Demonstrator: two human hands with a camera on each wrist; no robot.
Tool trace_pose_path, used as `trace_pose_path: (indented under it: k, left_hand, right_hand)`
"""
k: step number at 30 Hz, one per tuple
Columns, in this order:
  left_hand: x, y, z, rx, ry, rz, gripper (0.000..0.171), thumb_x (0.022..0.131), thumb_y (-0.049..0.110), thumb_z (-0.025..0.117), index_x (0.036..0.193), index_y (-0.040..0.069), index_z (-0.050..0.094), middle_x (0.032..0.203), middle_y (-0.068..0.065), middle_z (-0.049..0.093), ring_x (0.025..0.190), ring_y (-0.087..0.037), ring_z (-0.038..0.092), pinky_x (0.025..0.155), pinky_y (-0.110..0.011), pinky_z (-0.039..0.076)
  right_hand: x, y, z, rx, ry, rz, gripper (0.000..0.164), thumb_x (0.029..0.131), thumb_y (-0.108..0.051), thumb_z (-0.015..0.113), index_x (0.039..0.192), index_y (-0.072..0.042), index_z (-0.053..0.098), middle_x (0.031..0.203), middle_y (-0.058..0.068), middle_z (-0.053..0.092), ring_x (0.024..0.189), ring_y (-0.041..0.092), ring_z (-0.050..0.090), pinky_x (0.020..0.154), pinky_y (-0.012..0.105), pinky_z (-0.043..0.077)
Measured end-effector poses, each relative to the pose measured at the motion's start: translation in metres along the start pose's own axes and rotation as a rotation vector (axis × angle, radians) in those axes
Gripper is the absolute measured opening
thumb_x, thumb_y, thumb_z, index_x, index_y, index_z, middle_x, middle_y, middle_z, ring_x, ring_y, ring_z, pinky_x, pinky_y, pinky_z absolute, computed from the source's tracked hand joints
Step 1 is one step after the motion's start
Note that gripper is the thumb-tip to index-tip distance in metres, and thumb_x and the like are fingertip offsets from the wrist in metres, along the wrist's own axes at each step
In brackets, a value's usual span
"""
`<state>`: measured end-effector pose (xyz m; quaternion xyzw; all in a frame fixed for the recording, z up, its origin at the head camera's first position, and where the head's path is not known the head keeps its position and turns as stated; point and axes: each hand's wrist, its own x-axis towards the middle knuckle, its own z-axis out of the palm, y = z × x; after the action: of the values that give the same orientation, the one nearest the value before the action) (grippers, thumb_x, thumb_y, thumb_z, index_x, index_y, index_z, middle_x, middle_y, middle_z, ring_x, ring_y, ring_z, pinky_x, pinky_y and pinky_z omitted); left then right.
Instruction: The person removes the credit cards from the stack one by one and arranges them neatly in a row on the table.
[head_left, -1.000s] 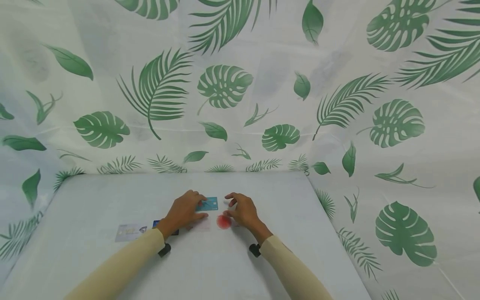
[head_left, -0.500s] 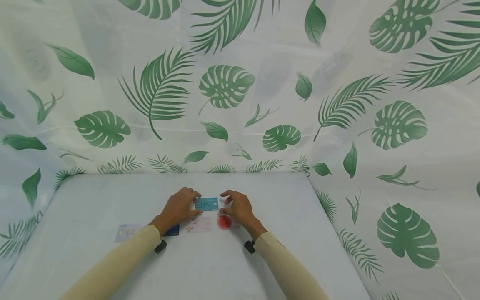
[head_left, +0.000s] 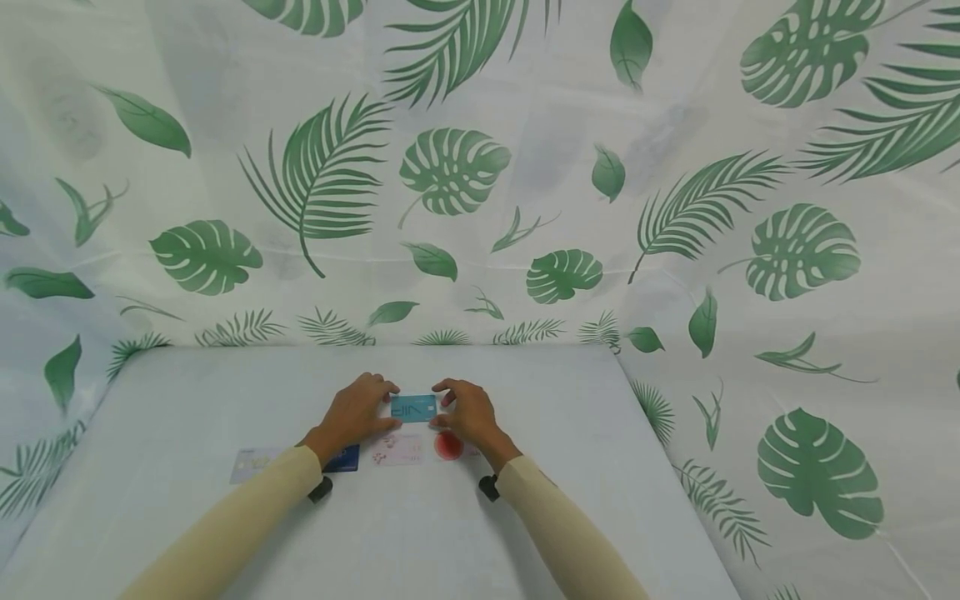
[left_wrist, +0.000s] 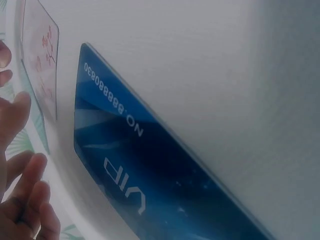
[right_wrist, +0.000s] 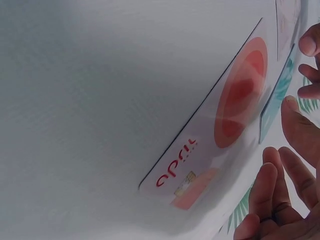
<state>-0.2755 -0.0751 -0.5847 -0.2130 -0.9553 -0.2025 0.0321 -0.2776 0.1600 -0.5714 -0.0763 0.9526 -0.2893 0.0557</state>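
Observation:
In the head view a teal card [head_left: 413, 408] with a chip lies on the table, a hand at either end. My left hand [head_left: 354, 414] has its thumb and index finger spread at the card's left corners. At its right end my right hand [head_left: 474, 414] keeps thumb and index apart, fingertips right at the edge. Just in front lie a pink floral card [head_left: 401, 450] and a card with a red circle [right_wrist: 242, 92], the latter partly under my right hand in the head view. A dark blue VIP card [left_wrist: 135, 145] is partly hidden by my left wrist.
A pale silver card [head_left: 251, 463] lies at the left, partly covered by my left sleeve. The white table [head_left: 420, 533] ends at a leaf-print cloth [head_left: 465, 275] behind and to the right.
My left hand has drawn back to the left, uncovering more of the teal and pink cards. My right hand has shifted left to the teal card's right edge.

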Motion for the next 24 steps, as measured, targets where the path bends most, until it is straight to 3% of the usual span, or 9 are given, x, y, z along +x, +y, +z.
trace_pose_path:
  k: [24]
  left_hand:
    - [0.005,-0.002,0.006,0.010,-0.035,0.003,0.055,0.082,0.038,0.093,0.126,0.011,0.074,0.097,0.001,0.064,0.092,-0.016,0.052,0.085,-0.037,0.054]
  right_hand:
    - [0.011,-0.002,0.010,-0.092,-0.059,0.014,0.054,0.082,-0.021,0.093,0.132,-0.023,0.072,0.105,0.001,0.072,0.097,0.020,0.061,0.095,0.042,0.054]
